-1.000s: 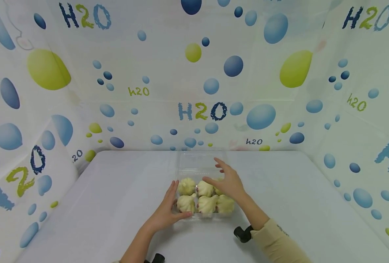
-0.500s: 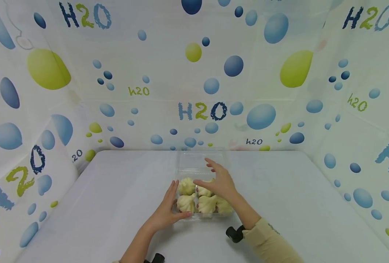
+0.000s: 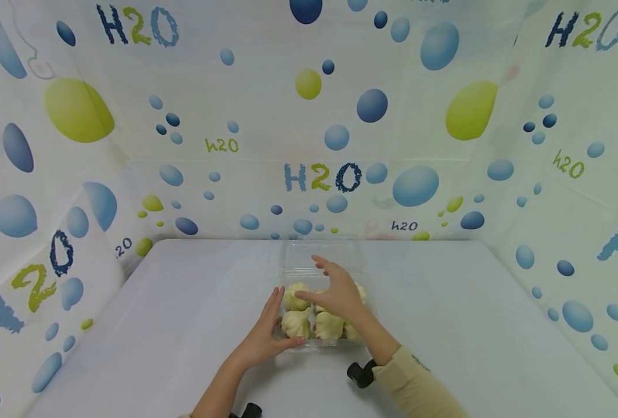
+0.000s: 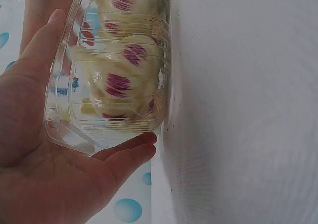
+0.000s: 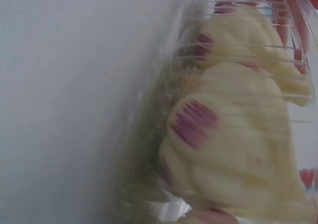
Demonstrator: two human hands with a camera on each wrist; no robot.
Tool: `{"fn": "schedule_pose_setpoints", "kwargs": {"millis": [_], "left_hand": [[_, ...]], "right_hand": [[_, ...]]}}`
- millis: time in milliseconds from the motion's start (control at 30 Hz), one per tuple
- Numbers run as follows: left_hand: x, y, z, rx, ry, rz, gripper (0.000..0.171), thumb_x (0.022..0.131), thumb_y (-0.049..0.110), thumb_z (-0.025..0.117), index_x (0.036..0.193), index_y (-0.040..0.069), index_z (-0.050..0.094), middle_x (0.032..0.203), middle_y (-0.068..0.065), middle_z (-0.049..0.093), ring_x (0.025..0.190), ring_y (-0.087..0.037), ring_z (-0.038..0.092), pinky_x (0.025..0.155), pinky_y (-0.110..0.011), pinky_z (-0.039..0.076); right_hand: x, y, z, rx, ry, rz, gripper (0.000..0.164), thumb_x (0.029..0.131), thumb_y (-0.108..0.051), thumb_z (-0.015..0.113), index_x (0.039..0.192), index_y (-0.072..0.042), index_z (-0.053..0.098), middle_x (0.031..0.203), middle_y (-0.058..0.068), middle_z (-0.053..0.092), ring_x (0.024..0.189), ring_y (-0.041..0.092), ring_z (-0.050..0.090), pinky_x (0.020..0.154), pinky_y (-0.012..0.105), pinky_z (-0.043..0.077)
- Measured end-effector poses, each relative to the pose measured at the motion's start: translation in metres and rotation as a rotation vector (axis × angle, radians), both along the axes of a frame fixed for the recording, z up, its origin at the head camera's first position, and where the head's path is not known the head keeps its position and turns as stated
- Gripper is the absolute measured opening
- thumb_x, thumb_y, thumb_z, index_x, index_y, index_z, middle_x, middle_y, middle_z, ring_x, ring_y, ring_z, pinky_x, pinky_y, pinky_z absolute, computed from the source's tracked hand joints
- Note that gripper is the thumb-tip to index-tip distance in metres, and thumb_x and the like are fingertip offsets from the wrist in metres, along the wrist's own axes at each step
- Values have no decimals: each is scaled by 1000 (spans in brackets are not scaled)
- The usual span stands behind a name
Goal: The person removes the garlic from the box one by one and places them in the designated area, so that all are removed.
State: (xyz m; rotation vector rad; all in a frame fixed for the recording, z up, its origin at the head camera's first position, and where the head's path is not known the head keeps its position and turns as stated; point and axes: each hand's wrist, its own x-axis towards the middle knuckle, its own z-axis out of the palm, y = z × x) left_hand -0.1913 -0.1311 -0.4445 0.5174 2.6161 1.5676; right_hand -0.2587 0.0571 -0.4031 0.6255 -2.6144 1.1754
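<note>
A clear plastic clamshell container (image 3: 324, 343) stands on the table with several pale garlic bulbs (image 3: 295, 323) in two rows. Purple streaks mark the bulbs in both wrist views. My left hand (image 3: 259, 337) holds the container's near left corner, its fingers along the left side and its thumb on the front. Over the back row hovers my right hand (image 3: 337, 295), thumb and fingers spread apart, with nothing between them. It covers part of the bulbs at the middle and right. In the right wrist view, bulbs (image 5: 233, 139) show through the container's side.
The container's transparent lid (image 3: 309, 255) lies folded back toward the far table edge. A white table (image 3: 199, 302) surrounds the container. Sheeting (image 3: 257, 116) printed with drops and H2O lettering hangs behind and at both sides. A black camera mount (image 3: 361, 374) sits at my right wrist.
My right hand has moved steadily left above the back row, uncovering the bulb at the back right. My left hand and the container have stayed in place.
</note>
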Motion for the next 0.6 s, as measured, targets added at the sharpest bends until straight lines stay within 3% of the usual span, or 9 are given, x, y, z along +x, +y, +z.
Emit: {"fn": "schedule_pose_setpoints", "kwargs": {"millis": [233,433,600], "left_hand": [[0,0,-1,-15,1,8,105,75,32,76,148,14,2,151,-18,-7,135,-40,11,99,-53,31],[0,0,0,-9,5,-1,105,76,32,75,148,14,1,151,-20,-7,133,-42,18,98,-53,32],[0,0,1,-9,-4,-8,106,76,31,75,148,14,0,151,-19,-7,135,-39,13,99,-52,31]], "right_hand": [[-1,-7,-2,23,57,30,79,68,-53,74,131,-12,51,123,8,57,107,26,54,84,41,47],[-4,-13,-3,64,23,46,78,68,-55,72,131,-13,51,126,6,55,108,26,54,85,40,47],[-6,-16,-4,99,47,69,76,69,-52,74,129,-11,52,124,6,56,108,26,54,86,40,46]]}}
